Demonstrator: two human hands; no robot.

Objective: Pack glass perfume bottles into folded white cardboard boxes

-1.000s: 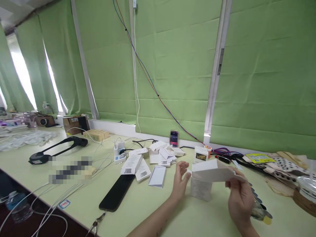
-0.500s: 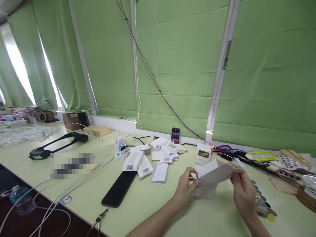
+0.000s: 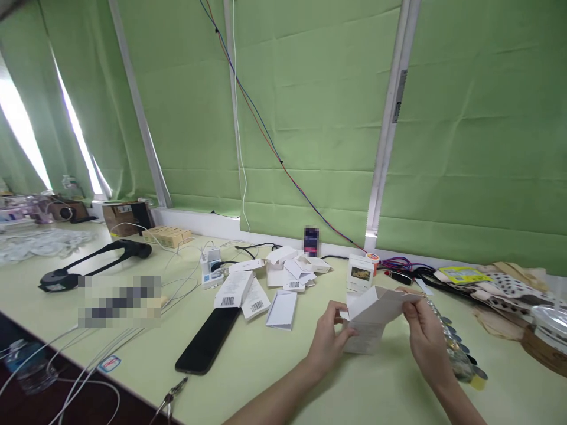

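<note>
Both of my hands hold a small white cardboard box [image 3: 374,316] just above the pale green table [image 3: 283,378]. My left hand [image 3: 330,336] pinches its left side near the lower corner. My right hand [image 3: 423,330] grips the raised top flap on the right. The box stands upright, its flap open and tilted up. Behind it stands another small white box with a picture label [image 3: 359,273].
A black phone [image 3: 209,340] lies face down to the left. Flattened white boxes with barcodes [image 3: 241,292] are scattered behind it, with a white charger [image 3: 209,268], cables, a black neck-worn device [image 3: 95,260] and a patterned bag [image 3: 509,292] at right. Green blinds close the back.
My left hand closed in and took hold of the box's left side. The box and both hands dropped slightly toward the table, and the flap folded lower.
</note>
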